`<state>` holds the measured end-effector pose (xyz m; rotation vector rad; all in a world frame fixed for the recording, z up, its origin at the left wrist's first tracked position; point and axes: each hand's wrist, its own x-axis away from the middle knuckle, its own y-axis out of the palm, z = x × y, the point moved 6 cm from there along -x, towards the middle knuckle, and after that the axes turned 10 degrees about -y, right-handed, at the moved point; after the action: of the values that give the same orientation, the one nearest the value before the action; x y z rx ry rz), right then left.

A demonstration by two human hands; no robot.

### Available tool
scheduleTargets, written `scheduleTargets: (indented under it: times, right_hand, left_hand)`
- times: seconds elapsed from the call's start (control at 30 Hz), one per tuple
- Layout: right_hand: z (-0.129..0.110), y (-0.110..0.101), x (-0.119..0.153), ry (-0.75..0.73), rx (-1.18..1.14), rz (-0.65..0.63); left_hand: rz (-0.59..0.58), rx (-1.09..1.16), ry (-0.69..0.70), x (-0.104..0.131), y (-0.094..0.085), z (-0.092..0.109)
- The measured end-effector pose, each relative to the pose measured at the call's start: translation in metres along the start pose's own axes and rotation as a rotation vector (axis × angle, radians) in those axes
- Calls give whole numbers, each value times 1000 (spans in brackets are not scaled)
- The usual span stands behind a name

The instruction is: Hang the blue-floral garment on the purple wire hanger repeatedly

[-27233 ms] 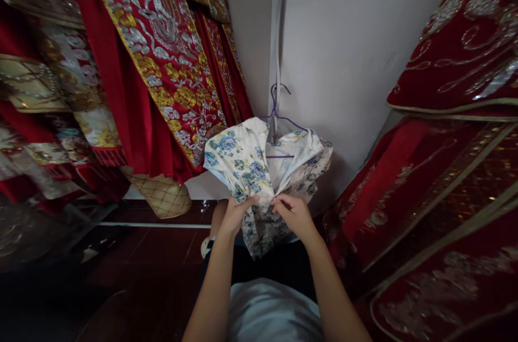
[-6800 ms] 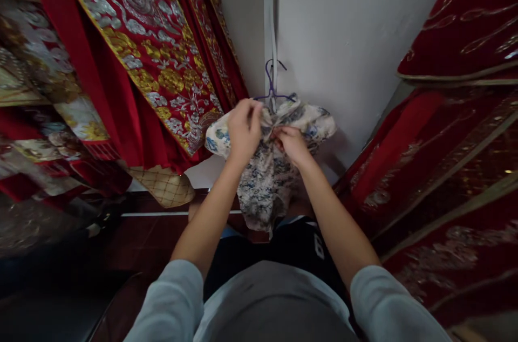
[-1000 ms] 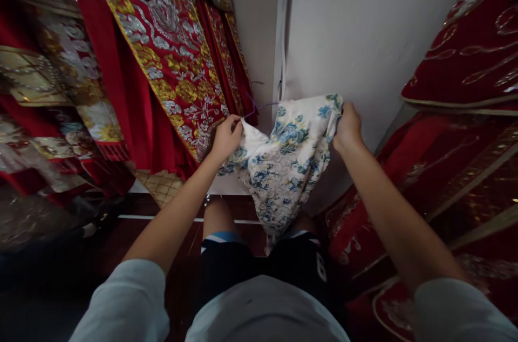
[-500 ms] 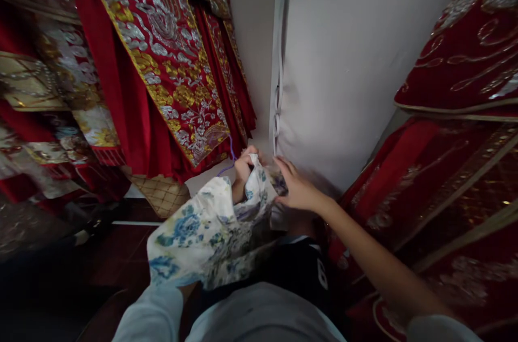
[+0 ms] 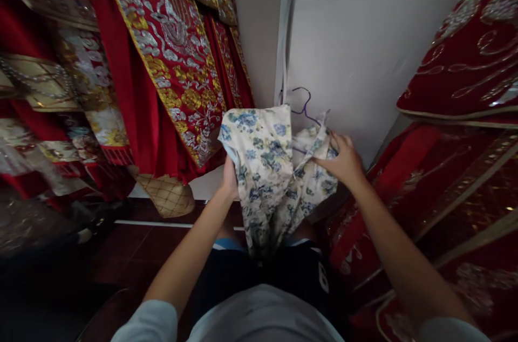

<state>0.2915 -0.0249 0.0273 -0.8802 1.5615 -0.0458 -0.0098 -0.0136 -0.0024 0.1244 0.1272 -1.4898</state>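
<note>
A white garment with blue and green flowers (image 5: pixel 265 164) is spread out in front of my body. Inside its right side is a thin purple hanger (image 5: pixel 308 110), its hook sticking up above the neckline. My left hand (image 5: pixel 230 177) holds the garment's left edge, with most of the fingers hidden behind the cloth. On the other side, my right hand (image 5: pixel 343 158) is closed on the garment's right shoulder, near the hanger's arm. The lower part of the cloth hangs bunched over my lap.
Red embroidered robes (image 5: pixel 174 50) hang at the left, a quilted beige piece (image 5: pixel 165 193) below them. More red beaded garments (image 5: pixel 457 56) hang close at the right. A white wall (image 5: pixel 343 34) with a strip (image 5: pixel 284 24) running down it stands ahead. The floor is dark red.
My left hand has come out of the garment and now holds its left edge. The garment has been raised and spread open. The purple hanger now sits in its right side.
</note>
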Motion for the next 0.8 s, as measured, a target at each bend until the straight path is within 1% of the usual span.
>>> scheduleTargets:
  times: [0.07,0.13,0.17,0.23,0.3,0.37,0.43,0.5,0.53,0.57,0.6,0.63,0.67,0.7,0.73,0.8]
  right_hand:
    - [-3,-1,-22,-14,42,-19]
    - [-11,1,-39,-61,66,-51]
    - [-16,2,-44,-87,74,-67]
    - [-21,4,-45,-138,73,-98]
    - [-23,3,-36,-186,46,-126]
    - [-26,0,-20,-238,7,-131]
    - [-32,-4,0,-272,-44,-76]
    - [-42,-5,22,-234,-140,12]
    - [-47,0,33,-178,-211,24]
    - [-52,10,44,-99,-293,-6]
    - [-57,26,55,-10,-376,-106]
    - [-64,47,67,72,-464,-266]
    - [-69,66,78,146,-525,-386]
    - [-73,83,87,204,-554,-461]
    - [-76,96,92,246,-573,-490]
    - [-77,116,95,306,-612,-430]
  left_hand:
    - [-15,357,-74,2,-11,-22]
    - [-4,570,-145,6,-17,-45]
    - [4,587,-175,8,-19,-56]
    - [31,508,-202,13,-22,-74]
    - [34,410,-185,19,-24,-87]
    - [36,382,-173,26,-24,-98]
    - [54,387,-203,32,-23,-110]
    - [101,364,-221,37,-22,-118]
    - [122,337,-210,40,-22,-119]
    - [138,305,-190,43,-21,-119]
    - [149,275,-167,46,-20,-118]
    - [151,251,-150,49,-18,-117]
    - [148,237,-142,51,-17,-116]
    - [142,234,-142,54,-15,-114]
    - [139,242,-148,56,-14,-112]
    - [136,275,-170,61,-14,-110]
